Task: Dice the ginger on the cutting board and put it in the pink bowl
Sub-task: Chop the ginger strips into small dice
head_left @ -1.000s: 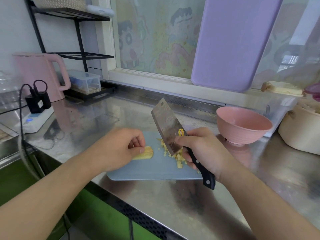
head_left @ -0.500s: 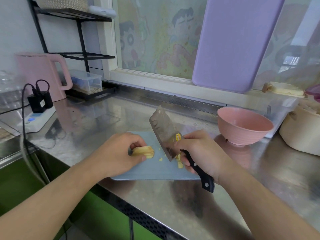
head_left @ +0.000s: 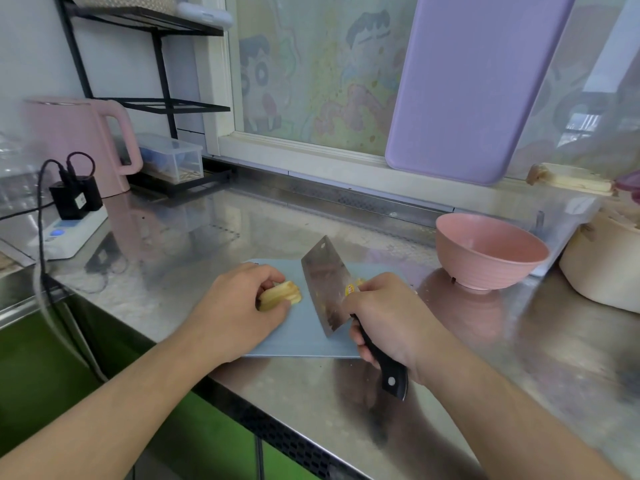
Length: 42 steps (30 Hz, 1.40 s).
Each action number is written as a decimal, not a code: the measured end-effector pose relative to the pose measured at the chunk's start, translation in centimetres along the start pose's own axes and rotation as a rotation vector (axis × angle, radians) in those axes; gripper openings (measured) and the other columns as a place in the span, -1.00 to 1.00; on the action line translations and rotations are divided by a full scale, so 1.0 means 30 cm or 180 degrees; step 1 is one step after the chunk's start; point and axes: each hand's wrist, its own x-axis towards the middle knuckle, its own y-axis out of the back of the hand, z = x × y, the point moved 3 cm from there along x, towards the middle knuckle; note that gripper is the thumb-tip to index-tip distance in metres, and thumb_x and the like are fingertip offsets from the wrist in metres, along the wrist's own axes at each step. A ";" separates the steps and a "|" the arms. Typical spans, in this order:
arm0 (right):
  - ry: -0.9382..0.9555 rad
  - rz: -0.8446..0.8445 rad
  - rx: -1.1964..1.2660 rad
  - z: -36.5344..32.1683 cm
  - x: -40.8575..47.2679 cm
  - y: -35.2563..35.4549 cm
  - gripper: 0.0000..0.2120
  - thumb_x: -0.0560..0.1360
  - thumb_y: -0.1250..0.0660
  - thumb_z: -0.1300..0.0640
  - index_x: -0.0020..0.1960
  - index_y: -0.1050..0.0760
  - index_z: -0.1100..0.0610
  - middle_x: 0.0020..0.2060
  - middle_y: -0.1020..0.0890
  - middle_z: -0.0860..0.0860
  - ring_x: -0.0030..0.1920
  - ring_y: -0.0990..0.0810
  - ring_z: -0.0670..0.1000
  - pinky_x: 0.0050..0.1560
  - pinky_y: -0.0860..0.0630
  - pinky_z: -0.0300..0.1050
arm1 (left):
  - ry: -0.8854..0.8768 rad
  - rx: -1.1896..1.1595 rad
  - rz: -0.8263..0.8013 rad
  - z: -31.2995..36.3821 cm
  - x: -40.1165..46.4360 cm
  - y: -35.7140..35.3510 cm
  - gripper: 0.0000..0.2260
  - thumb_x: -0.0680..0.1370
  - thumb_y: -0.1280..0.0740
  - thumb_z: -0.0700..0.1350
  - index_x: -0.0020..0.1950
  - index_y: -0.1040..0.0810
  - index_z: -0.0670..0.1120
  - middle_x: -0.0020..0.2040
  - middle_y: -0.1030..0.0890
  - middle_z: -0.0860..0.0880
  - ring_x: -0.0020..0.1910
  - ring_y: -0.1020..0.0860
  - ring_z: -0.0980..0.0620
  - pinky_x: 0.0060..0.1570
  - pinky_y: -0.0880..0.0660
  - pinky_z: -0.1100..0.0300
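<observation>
Two hands work over a pale blue cutting board [head_left: 304,336] on a steel counter [head_left: 519,375].

The left hand [head_left: 239,306] curls its fingers over a bundle of ginger strips [head_left: 280,295] and pins it to the board, the cut ends facing the blade. The right hand [head_left: 388,317] wraps its fingers around the black handle of a cleaver [head_left: 327,289], whose blade stands on edge on the board just right of the ginger, apart from it. A few yellow diced bits [head_left: 360,281] peek out behind the blade by the right hand's knuckles. The pink bowl [head_left: 490,251] sits on the counter to the right of the board, beyond the right hand, and nothing is visible inside it. A pink kettle [head_left: 79,143] stands far left.
</observation>
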 end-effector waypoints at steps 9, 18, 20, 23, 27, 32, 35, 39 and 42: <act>0.0261 0.0097 -0.0364 -0.028 0.001 0.040 -0.79 0.53 -0.24 0.19 -0.24 -0.44 0.28 -0.51 -0.48 0.13 -0.59 -0.46 0.07 -0.43 -0.37 -0.15 | -0.0177 -0.0159 -0.0059 0.011 -0.005 -0.012 -0.88 0.54 -0.46 0.11 0.07 -0.66 0.25 -0.04 -0.60 0.23 -0.05 -0.54 0.25 -0.11 -0.42 0.32; 0.0407 -0.0012 -0.0406 -0.053 -0.012 0.020 -0.74 0.53 -0.25 0.20 -0.26 -0.37 0.36 -0.50 -0.50 0.19 -0.59 -0.44 0.08 -0.45 -0.36 -0.17 | -0.0397 -0.0030 0.0038 0.008 -0.017 -0.017 -0.78 0.63 -0.37 0.07 0.27 -0.66 0.19 0.08 -0.57 0.26 0.05 -0.52 0.24 0.03 -0.42 0.31; 0.0380 -0.0026 -0.0332 -0.053 -0.011 0.018 -0.74 0.54 -0.22 0.21 -0.27 -0.35 0.32 -0.51 -0.49 0.18 -0.58 -0.42 0.07 -0.44 -0.35 -0.16 | -0.0378 0.0009 0.0125 0.009 -0.020 -0.014 -0.72 0.64 -0.37 0.04 0.35 -0.61 0.17 0.10 -0.56 0.28 0.05 -0.52 0.23 0.04 -0.44 0.30; 0.0374 -0.0042 -0.0260 -0.054 -0.012 0.019 -0.77 0.55 -0.20 0.24 -0.18 -0.33 0.42 -0.50 -0.46 0.17 -0.55 -0.38 0.06 -0.41 -0.33 -0.15 | -0.0406 -0.0052 0.0185 0.013 -0.027 -0.008 -0.80 0.60 -0.43 -0.01 0.19 -0.60 0.23 -0.01 -0.55 0.32 -0.02 -0.52 0.27 -0.10 -0.40 0.39; 0.0399 -0.0104 -0.0147 -0.055 -0.016 0.025 -0.73 0.57 -0.20 0.25 -0.09 -0.41 0.50 -0.51 -0.45 0.16 -0.57 -0.37 0.06 -0.50 -0.26 -0.24 | -0.0490 -0.0021 0.0237 0.015 -0.032 -0.005 -0.91 0.58 -0.44 -0.02 0.03 -0.63 0.19 -0.04 -0.54 0.30 -0.04 -0.53 0.21 -0.12 -0.46 0.28; 0.0382 -0.0090 -0.0079 -0.049 -0.013 0.025 -0.70 0.59 -0.21 0.21 -0.08 -0.42 0.50 -0.50 -0.46 0.18 -0.54 -0.38 0.07 -0.50 -0.27 -0.24 | -0.0663 0.0015 0.0234 0.015 -0.036 -0.008 -0.91 0.57 -0.46 -0.01 0.05 -0.71 0.16 -0.02 -0.55 0.28 -0.01 -0.55 0.21 -0.06 -0.47 0.32; 0.0408 -0.0082 -0.0074 -0.049 -0.013 0.026 -0.69 0.59 -0.21 0.21 -0.09 -0.42 0.51 -0.50 -0.46 0.19 -0.54 -0.38 0.07 -0.50 -0.27 -0.25 | -0.0645 0.0004 0.0276 0.018 -0.038 -0.007 -0.90 0.56 -0.48 -0.03 0.05 -0.69 0.15 -0.08 -0.54 0.29 -0.04 -0.55 0.21 -0.09 -0.44 0.39; 0.0385 -0.0040 -0.0096 -0.046 -0.010 0.024 -0.72 0.57 -0.21 0.23 -0.15 -0.40 0.48 -0.50 -0.45 0.20 -0.56 -0.36 0.08 -0.49 -0.26 -0.24 | -0.0643 0.0038 0.0325 0.016 -0.039 -0.010 -0.92 0.56 -0.46 0.08 0.03 -0.62 0.19 0.00 -0.52 0.28 0.02 -0.53 0.21 -0.05 -0.56 0.15; 0.0396 -0.0017 -0.0148 -0.049 -0.011 0.023 -0.76 0.54 -0.19 0.27 -0.30 -0.40 0.28 -0.50 -0.45 0.21 -0.58 -0.36 0.07 -0.49 -0.26 -0.25 | -0.0571 -0.0054 0.0224 0.014 -0.040 -0.012 -0.82 0.52 -0.45 0.15 0.09 -0.55 0.23 0.12 -0.47 0.29 0.13 -0.51 0.23 0.03 -0.58 0.07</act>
